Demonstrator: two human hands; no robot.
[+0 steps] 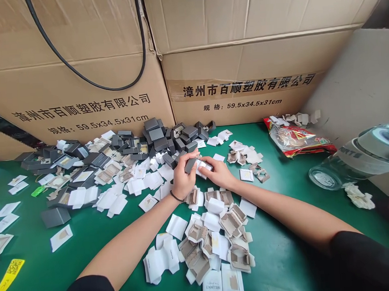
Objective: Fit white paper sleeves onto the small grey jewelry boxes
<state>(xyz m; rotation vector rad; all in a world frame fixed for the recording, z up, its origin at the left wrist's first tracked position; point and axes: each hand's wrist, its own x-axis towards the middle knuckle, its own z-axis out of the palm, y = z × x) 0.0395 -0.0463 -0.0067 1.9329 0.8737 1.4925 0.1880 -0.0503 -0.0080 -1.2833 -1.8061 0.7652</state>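
Observation:
Near the middle of the table, my left hand (185, 176) is closed around a small dark grey box (191, 164). My right hand (220, 172) meets it from the other side, its fingers closed on a white card insert (201, 168) at the box. How far the insert sits inside the box is hidden by my fingers. Just behind my hands rises a heap of dark grey boxes (157, 139), some of them open. In front lie folded-out white and grey card inserts (214, 225), several with torn backs. One card marked BRILLIANT (212, 288) rests at the near edge.
Two large cartons (113, 108) stand along the back, with a black cable (88, 84) hanging before the left one. To the right are a red snack packet (299, 137), a clear bottle (356, 157) and crumpled tissue (359, 196). A yellow strip (8, 280) lies at left.

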